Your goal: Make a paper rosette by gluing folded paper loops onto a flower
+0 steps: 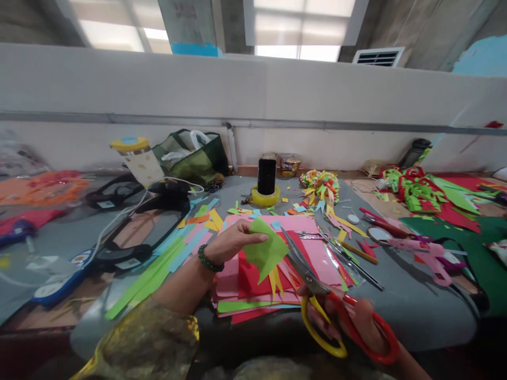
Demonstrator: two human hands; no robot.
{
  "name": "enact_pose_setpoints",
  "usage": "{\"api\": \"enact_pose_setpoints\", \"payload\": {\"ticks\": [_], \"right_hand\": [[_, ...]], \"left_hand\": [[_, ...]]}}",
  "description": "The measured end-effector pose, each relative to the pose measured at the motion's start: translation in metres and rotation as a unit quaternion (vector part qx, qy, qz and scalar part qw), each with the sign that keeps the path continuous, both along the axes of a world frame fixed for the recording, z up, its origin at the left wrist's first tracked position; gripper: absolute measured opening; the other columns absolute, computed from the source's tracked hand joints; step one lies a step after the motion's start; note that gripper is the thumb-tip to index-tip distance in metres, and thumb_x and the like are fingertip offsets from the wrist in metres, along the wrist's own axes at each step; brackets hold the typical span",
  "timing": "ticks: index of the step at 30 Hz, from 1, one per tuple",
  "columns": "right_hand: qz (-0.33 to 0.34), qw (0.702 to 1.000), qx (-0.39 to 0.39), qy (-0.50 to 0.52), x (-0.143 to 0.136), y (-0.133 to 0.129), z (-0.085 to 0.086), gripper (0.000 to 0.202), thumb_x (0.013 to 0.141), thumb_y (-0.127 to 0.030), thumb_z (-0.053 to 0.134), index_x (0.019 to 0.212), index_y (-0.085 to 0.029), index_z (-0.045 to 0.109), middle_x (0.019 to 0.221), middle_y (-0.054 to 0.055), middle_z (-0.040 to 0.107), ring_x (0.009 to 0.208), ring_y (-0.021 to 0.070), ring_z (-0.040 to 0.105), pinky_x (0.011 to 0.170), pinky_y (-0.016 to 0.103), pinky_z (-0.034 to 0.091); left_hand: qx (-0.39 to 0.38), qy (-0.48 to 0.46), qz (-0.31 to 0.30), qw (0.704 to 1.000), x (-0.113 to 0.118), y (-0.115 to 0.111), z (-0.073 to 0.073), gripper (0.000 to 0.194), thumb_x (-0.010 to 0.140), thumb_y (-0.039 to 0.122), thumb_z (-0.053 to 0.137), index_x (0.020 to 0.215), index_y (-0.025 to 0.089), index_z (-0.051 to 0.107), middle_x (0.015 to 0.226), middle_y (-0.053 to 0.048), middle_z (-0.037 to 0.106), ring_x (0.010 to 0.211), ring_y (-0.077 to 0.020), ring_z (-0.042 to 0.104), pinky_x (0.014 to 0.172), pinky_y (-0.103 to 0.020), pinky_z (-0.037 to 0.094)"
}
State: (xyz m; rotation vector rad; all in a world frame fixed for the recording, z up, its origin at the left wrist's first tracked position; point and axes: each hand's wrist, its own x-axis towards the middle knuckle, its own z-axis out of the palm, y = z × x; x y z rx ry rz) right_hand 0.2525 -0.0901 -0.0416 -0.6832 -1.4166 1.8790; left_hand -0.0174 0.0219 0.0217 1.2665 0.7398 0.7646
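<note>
My left hand [233,244], with a dark beaded bracelet on its wrist, pinches a light green piece of paper [266,252] between thumb and fingers. In my right hand [348,316] is a pair of scissors [307,272] with one yellow and one red handle. Their blades point up and left, with the tips close to the right edge of the green paper. Under both hands lies a stack of coloured sheets [225,282], pink, red and green. Yellow and orange strips [276,282] rest on the stack, just below the green paper.
Long green and blue strips [158,266] lie to the left. A phone [266,177] stands in a yellow tape roll [265,197] at the back. To the right are tweezers [311,235], a pink glue gun [425,253] and a colourful paper bundle [320,186]. A bag [194,158] sits back left.
</note>
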Motion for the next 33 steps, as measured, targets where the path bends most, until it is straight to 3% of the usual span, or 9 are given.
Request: {"api": "enact_pose_setpoints", "payload": {"ticks": [14, 21, 25, 33], "right_hand": [[0.013, 0.999, -0.047, 0.013, -0.005, 0.003, 0.015, 0.089, 0.060, -0.100, 0.039, 0.104, -0.031, 0.073, 0.067, -0.004, 0.046, 0.040, 0.0028, 0.026, 0.039, 0.018, 0.024], [0.016, 0.999, -0.044, 0.007, -0.010, 0.002, 0.018, 0.090, 0.058, -0.102, 0.037, 0.103, -0.033, 0.073, 0.066, -0.003, 0.047, 0.044, 0.0040, 0.029, 0.041, 0.017, 0.026], [0.014, 0.999, -0.038, 0.012, -0.010, 0.002, 0.015, 0.084, 0.064, -0.099, 0.037, 0.104, -0.035, 0.072, 0.067, -0.004, 0.046, 0.044, 0.0033, 0.028, 0.042, 0.016, 0.027], [0.016, 0.999, -0.050, 0.009, -0.009, 0.002, 0.017, 0.087, 0.063, -0.099, 0.037, 0.102, -0.031, 0.073, 0.065, -0.003, 0.046, 0.043, 0.0035, 0.028, 0.039, 0.016, 0.025]], "left_hand": [[0.004, 0.003, -0.006, 1.000, 0.002, -0.004, 0.002, 0.043, 0.054, 0.054, 0.092, 0.063, 0.015, 0.077, 0.060, -0.003, 0.071, 0.054, -0.0133, 0.061, 0.055, -0.023, 0.049], [0.001, 0.028, -0.033, 0.999, 0.000, -0.005, 0.003, 0.036, 0.058, 0.047, 0.091, 0.068, 0.015, 0.079, 0.068, -0.005, 0.075, 0.061, -0.0158, 0.065, 0.059, -0.024, 0.051], [-0.008, 0.040, -0.051, 0.998, -0.001, -0.003, -0.001, 0.036, 0.060, 0.046, 0.090, 0.071, 0.014, 0.079, 0.070, -0.005, 0.075, 0.061, -0.0162, 0.065, 0.062, -0.026, 0.053], [0.020, 0.048, -0.080, 0.995, -0.003, -0.004, 0.001, 0.035, 0.063, 0.046, 0.089, 0.075, 0.015, 0.081, 0.074, -0.006, 0.078, 0.065, -0.0173, 0.067, 0.066, -0.026, 0.055]]}}
